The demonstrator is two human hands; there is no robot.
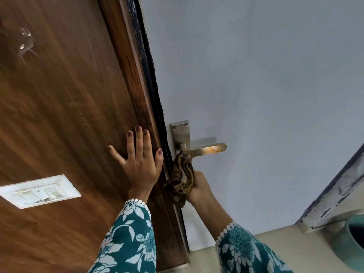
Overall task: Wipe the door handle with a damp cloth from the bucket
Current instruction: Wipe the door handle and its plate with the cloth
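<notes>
A silver lever door handle (204, 149) on a metal backplate (180, 133) sticks out to the right from a pale grey door (256, 95); an orange smear marks the lever near its tip. My right hand (201, 187) grips a bunched brown patterned cloth (182, 177), whose top end touches the lever's base near the backplate. My left hand (140, 158) lies flat, fingers spread, on the brown wooden door frame (126, 91) just left of the handle. A teal bucket (350, 239) shows at the lower right edge, partly cut off.
A white switch plate (39, 191) sits on the wooden panel at lower left. A dark seal strip runs along the door's edge. Beige floor lies at the bottom right, with a worn grey threshold or ledge (334, 196) above the bucket.
</notes>
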